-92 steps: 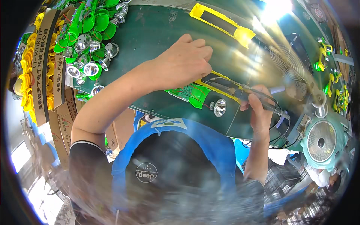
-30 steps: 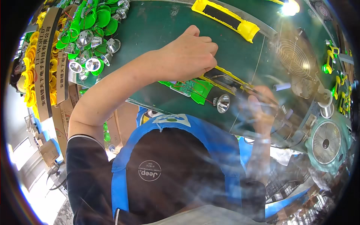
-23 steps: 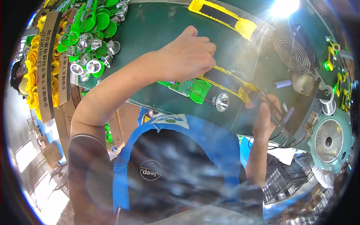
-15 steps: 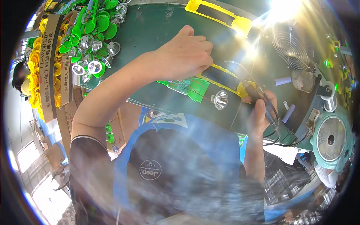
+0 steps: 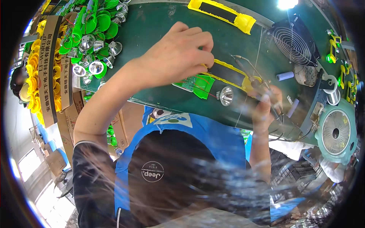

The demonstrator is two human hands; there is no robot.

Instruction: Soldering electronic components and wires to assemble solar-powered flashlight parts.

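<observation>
My left hand (image 5: 184,55) hangs over the near yellow plastic frame (image 5: 227,72), its fingers curled in a pinch; what lies between them is hidden. Under and beside that hand is a green plastic piece (image 5: 203,86) with a circuit board (image 5: 187,84). A red wire runs from this piece toward a silver reflector cup (image 5: 226,96) on the bench. My right hand (image 5: 267,106), a little blurred, is closed around the handle of a soldering iron (image 5: 264,89). The iron's bent metal tip points up and left, above the near frame and apart from my left hand.
Another yellow frame (image 5: 224,13) lies farther back on the green bench (image 5: 159,34). At left, green pieces with reflectors (image 5: 96,67) pile beside a cardboard box (image 5: 49,72). A fan guard (image 5: 292,45), purple cylinders (image 5: 285,76) and a round green fan (image 5: 336,133) are at right.
The lamp glare has shrunk. My left hand has shifted slightly toward me, its fingers a little less tightly curled. The soldering iron and my right hand have moved slightly.
</observation>
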